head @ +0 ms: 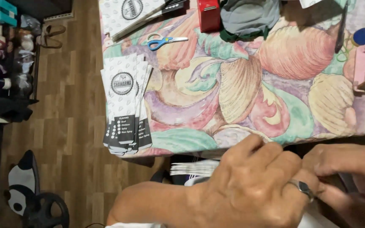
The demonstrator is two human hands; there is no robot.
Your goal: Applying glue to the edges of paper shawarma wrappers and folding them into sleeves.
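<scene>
Below the desk (250, 105) edge, my left hand (250, 185) covers my right hand (351, 169), whose grip I cannot tell, near white forks (193, 169) that could slip if jostled.

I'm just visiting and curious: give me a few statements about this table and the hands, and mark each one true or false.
1. The scissors have blue handles. True.
2. The left hand wears a ring. True.
3. The stack of paper sleeves lies at the table's right edge. False: it lies at the left edge of the table.
4. The right hand holds the scissors. False: they lie on the table, far from both hands.
5. A red box stands beside a grey cloth. True.
</scene>
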